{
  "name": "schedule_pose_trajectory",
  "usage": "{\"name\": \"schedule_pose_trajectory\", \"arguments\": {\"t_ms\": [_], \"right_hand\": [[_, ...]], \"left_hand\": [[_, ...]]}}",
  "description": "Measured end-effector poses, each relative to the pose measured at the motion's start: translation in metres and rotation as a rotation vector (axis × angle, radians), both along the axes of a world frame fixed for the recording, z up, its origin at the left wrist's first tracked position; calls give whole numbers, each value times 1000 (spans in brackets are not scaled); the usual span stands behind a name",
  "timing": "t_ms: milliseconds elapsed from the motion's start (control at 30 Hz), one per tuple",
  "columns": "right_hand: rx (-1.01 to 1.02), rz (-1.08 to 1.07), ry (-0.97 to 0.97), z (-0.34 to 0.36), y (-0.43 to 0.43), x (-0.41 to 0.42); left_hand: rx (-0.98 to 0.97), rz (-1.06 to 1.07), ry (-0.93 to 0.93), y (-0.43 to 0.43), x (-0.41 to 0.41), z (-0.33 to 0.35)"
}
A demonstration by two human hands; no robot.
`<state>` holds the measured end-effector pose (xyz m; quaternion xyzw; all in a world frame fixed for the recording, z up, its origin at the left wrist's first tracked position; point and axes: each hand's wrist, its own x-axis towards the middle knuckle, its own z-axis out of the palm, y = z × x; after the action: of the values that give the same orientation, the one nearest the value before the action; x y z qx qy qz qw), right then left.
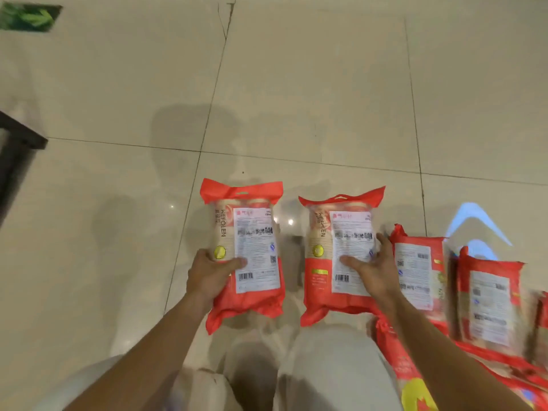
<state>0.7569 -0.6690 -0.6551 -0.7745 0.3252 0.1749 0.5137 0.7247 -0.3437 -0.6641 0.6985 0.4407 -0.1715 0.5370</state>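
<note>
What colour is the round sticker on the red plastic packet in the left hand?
Yellow; the round sticker on the red plastic packet shows best in the head view.

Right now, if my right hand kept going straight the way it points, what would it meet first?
Your right hand already grips the right pack, so that comes first. Past it, the line runs forward and left towards the top of the left pack, though depth is unclear.
</note>
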Motion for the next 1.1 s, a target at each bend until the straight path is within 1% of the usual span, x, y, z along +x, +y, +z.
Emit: {"name": "schedule_pose_trajectory", "arguments": {"t_ms": [100,267,333,433,500,600,667,800,900,967,1100], "right_hand": [[-39,90,-104,136,20,8],[50,150,-245,384,53,-1],[126,167,-279,473,66,-12],[208,251,-328,575,89,-35],[245,306,-363,619,108,-54],[315,418,-362,664,145,-96],[377,513,-365,689,177,-131],[504,792,-353,729,246,-220],[554,982,-357,739,294,-302],[583,1069,-336,743,323,-363],[650,1241,-294,745,371,-509]], "left_hand": [[-8,13,-80,22,-5,132],[0,132,-191,45,-46,389],[12,166,-224,53,-73,481],[86,223,-292,64,-129,591],[144,279,-341,71,-172,648],[202,413,-381,83,-251,703],[221,545,-407,91,-315,731],[229,789,-466,92,-447,767],[261,981,-489,88,-557,776],[282,1119,-475,85,-633,775],[362,1306,-461,71,-796,768]]}}
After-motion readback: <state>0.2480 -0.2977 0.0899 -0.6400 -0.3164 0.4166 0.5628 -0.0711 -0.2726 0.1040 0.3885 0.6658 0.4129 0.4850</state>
